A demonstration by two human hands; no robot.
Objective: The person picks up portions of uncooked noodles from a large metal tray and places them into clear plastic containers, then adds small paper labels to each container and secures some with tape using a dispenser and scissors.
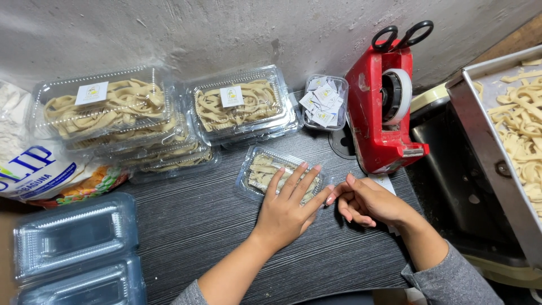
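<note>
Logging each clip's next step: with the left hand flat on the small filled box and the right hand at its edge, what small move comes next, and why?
Probably the right hand presses down the right edge of the small clear box. The left hand already lies flat on the lid, the right fingertips sit at that edge, and the red tape dispenser stands just beyond.

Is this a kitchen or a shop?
Probably a small home food-packing spot: filled clear boxes of dough strips, a metal tray of loose strips, and a red tape dispenser on the table.
</note>
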